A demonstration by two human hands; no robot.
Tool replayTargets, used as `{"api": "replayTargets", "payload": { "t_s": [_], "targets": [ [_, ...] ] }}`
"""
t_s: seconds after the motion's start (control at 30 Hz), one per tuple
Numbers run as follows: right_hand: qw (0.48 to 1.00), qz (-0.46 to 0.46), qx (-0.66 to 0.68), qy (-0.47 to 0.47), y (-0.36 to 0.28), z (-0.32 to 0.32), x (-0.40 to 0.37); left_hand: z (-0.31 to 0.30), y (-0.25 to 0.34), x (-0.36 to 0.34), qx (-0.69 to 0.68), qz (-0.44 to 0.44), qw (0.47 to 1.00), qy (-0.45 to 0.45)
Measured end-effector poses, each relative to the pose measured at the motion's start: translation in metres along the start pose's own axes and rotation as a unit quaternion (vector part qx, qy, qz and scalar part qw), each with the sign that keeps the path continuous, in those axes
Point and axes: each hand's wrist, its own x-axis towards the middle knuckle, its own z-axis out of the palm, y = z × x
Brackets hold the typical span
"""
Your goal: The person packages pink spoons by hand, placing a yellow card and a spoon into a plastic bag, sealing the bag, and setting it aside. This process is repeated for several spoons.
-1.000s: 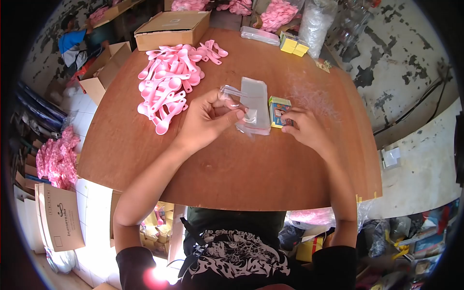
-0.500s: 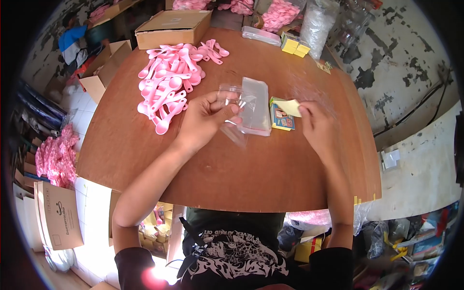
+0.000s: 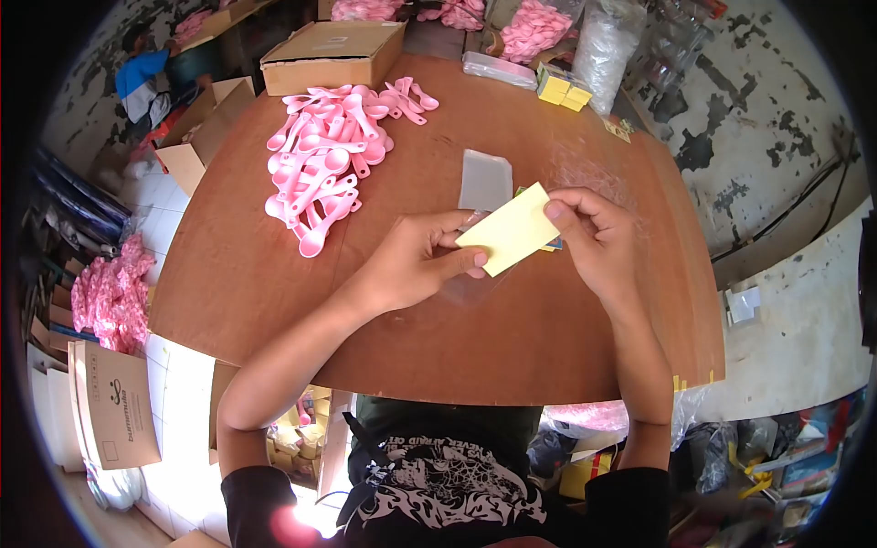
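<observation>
A plain yellow card [image 3: 505,230] is held up between both hands, over the table. My left hand [image 3: 425,258] pinches its lower left end with the thumb on top, and a clear plastic bag [image 3: 468,290] hangs in the same fingers. Its upper right corner sits between the thumb and fingers of my right hand [image 3: 589,233]. Behind the card lies a stack of clear plastic bags [image 3: 486,178]. Beside that, a stack of printed cards [image 3: 554,245] is mostly covered by the yellow card.
Pink measuring spoons [image 3: 320,164] lie heaped on the left of the wooden table [image 3: 411,352]. A cardboard box [image 3: 333,55] stands at the back, with yellow card stacks [image 3: 562,87] and a large plastic roll [image 3: 607,55] at the back right. A person [image 3: 139,87] is at the far left.
My right hand has brought the yellow card from the card stack leftward to my left hand. The left hand has moved right and down slightly and now grips the card together with the bag.
</observation>
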Motion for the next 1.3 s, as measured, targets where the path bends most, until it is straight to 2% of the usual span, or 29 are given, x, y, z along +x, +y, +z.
{"api": "replayTargets", "payload": {
  "t_s": [0.1, 0.2, 0.3, 0.37, 0.5, 0.57, 0.6, 0.67, 0.8, 0.9, 0.93, 0.97, 1.03, 1.1, 1.17, 1.2, 1.27, 1.3],
  "targets": [
    [1.0, 0.007, 0.0, -0.015, -0.001, 0.003, -0.002, 0.003, 0.0, 0.0, 0.01, -0.038, 0.999, -0.022],
    [0.999, 0.012, -0.017, -0.033, -0.005, 0.004, -0.003, 0.004, 0.001, 0.004, 0.056, -0.022, 0.998, -0.025],
    [0.994, -0.035, -0.065, -0.084, -0.016, 0.005, -0.004, 0.007, 0.011, 0.01, 0.073, 0.007, 0.997, -0.027],
    [0.979, -0.128, -0.108, -0.115, -0.01, 0.003, -0.003, 0.009, 0.017, 0.013, 0.084, 0.006, 0.996, -0.01],
    [0.975, -0.139, -0.095, -0.141, -0.013, 0.003, -0.004, 0.011, 0.027, 0.013, 0.076, 0.035, 0.996, 0.01],
    [0.982, -0.058, 0.004, -0.181, -0.012, 0.004, -0.006, 0.013, 0.023, 0.013, 0.084, 0.05, 0.995, 0.011],
    [0.982, -0.058, 0.005, -0.181, -0.014, 0.005, -0.007, 0.013, 0.02, 0.014, 0.093, 0.065, 0.994, 0.013],
    [0.962, 0.08, 0.069, -0.253, -0.018, 0.007, -0.009, 0.017, 0.018, 0.014, 0.074, 0.086, 0.993, 0.018],
    [0.948, 0.069, 0.01, -0.31, -0.013, 0.014, -0.008, 0.013, 0.014, 0.008, 0.065, 0.108, 0.992, 0.02],
    [0.945, -0.006, -0.02, -0.327, -0.004, 0.021, 0.009, 0.004, 0.023, -0.011, 0.112, 0.071, 0.99, 0.041],
    [0.923, 0.088, 0.105, -0.36, -0.003, 0.02, 0.02, -0.005, 0.023, -0.016, 0.141, 0.059, 0.988, 0.029],
    [0.908, 0.095, 0.111, -0.394, -0.002, 0.018, 0.034, -0.01, 0.023, -0.02, 0.144, 0.059, 0.987, 0.03],
    [0.924, 0.049, 0.114, -0.361, 0.037, 0.026, 0.069, -0.02, 0.02, -0.028, 0.172, -0.123, 0.977, -0.004],
    [0.958, 0.097, 0.009, -0.27, 0.071, 0.049, 0.108, -0.028, 0.007, -0.029, 0.189, -0.135, 0.972, -0.03],
    [0.96, -0.023, -0.124, -0.249, 0.122, 0.074, 0.143, -0.034, -0.002, -0.029, 0.218, -0.089, 0.967, -0.093],
    [0.96, -0.027, -0.123, -0.249, 0.144, 0.087, 0.159, -0.033, 0.005, -0.028, 0.222, -0.137, 0.96, -0.104],
    [0.933, -0.109, -0.282, -0.197, 0.177, 0.113, 0.186, -0.035, -0.008, -0.026, 0.213, -0.129, 0.962, -0.109],
    [0.933, -0.112, -0.279, -0.197, 0.184, 0.127, 0.198, -0.036, -0.013, -0.025, 0.202, -0.121, 0.965, -0.117]
  ]
}}
